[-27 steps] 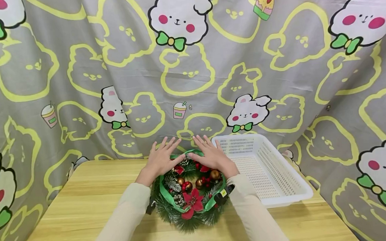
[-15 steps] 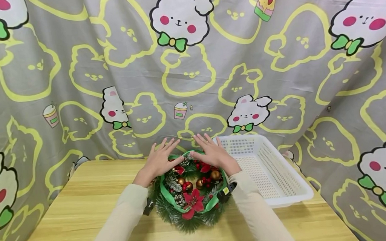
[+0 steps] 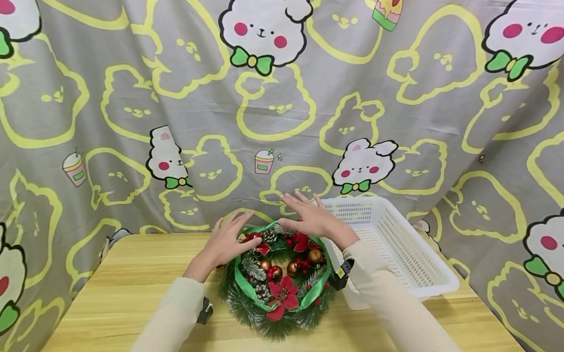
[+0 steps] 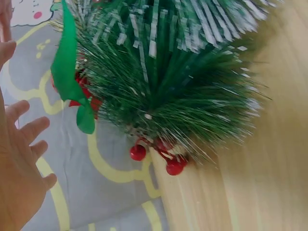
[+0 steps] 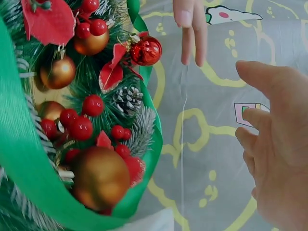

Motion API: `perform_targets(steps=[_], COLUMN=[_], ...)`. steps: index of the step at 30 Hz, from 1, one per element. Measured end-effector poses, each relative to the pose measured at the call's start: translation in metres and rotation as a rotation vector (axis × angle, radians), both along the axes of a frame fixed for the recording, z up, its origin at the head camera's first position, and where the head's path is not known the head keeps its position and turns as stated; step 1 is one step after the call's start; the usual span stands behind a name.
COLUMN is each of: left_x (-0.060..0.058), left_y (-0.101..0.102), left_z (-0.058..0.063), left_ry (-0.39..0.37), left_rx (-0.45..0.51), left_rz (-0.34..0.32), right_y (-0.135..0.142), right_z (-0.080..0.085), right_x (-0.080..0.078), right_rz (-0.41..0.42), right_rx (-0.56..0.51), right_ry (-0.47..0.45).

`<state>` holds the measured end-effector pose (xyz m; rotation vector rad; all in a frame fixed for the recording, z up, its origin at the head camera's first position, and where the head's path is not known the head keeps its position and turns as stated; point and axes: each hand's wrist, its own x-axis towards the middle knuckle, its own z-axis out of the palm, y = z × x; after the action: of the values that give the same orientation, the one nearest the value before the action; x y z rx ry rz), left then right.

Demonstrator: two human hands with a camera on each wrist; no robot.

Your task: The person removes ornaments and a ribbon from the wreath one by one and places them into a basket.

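Wreath (image 3: pixel 275 273) lies just below and between the two hands (image 3: pixel 223 242) (image 3: pixel 313 220).

Left hand (image 3: pixel 224 243) farther left, right hand (image 3: pixel 317 219) slightly farther right

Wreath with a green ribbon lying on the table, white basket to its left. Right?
Wrong side: the white basket is to the right of the wreath, as the head view shows. The wreath with the green ribbon does lie on the table.
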<state>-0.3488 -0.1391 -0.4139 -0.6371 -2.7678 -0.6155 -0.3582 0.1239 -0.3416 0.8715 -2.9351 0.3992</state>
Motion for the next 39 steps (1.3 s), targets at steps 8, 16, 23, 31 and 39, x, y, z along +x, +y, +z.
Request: perform_targets(steps=[8,16,23,31,39], left_x=[0.007,0.019,0.025,0.025,0.027], left_y=[-0.008,-0.018,-0.026,-0.032,-0.034], left_z=[-0.008,-0.015,-0.021,-0.024,-0.03], left_ry=[0.011,0.044,0.086,0.238,0.266], left_rx=[0.019,-0.023,-0.049,-0.145,-0.18], left_rz=[-0.028,-0.061,-0.074,-0.12,-0.128], right_y=[0.005,0.001,-0.013,-0.037,-0.054], right_z=[0.01,0.018,0.023,0.017,-0.002], right_x=[-0.002,0.003,0.005,-0.003,-0.012], right_rz=[0.044,0.113,0.192,0.247,0.293], right_rx=[0.006,0.049,0.042,0.111,0.198], right_ry=[0.002,0.046,0.123,0.201,0.269])
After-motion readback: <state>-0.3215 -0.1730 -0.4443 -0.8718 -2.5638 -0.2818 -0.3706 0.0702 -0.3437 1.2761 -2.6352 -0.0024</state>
